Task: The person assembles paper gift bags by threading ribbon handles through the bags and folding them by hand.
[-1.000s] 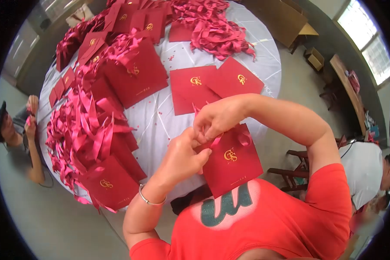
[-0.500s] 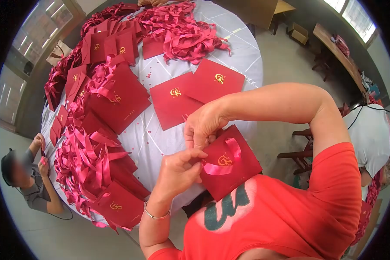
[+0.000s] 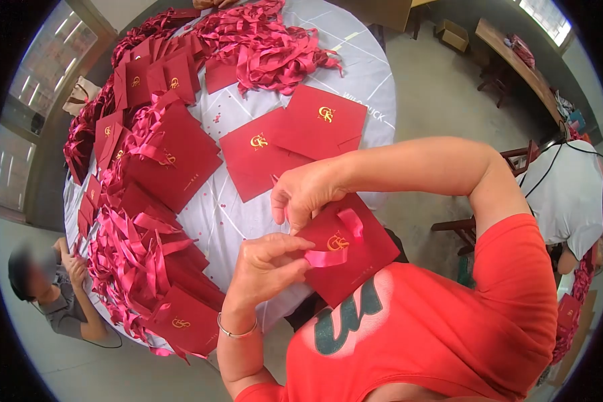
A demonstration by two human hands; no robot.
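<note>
A small red paper bag (image 3: 372, 244) with a gold monogram and pink ribbon handle (image 3: 328, 258) lies against my front at the table edge. My left hand (image 3: 264, 268) is closed at the bag's left edge, thumb and forefinger pinching it beside the ribbon. Bent over the bag's upper corner, my right hand (image 3: 308, 191) has its fingers curled together. A thin tip sticks out by its knuckles; what it belongs to is hidden. Just beyond lie two flat red bags (image 3: 258, 151), one overlapping the other.
The round table (image 3: 365, 60) has a pale cloth. Ribboned red bags (image 3: 181, 157) crowd its left side, and a ribbon heap (image 3: 275, 53) lies at the back. One person (image 3: 63, 295) sits at the left; another in a white shirt (image 3: 569, 194) is at the right.
The view has shifted slightly. My right hand has moved a little left along the bag's upper corner, while my left hand keeps its pinch. The person at left has brought their hands together.
</note>
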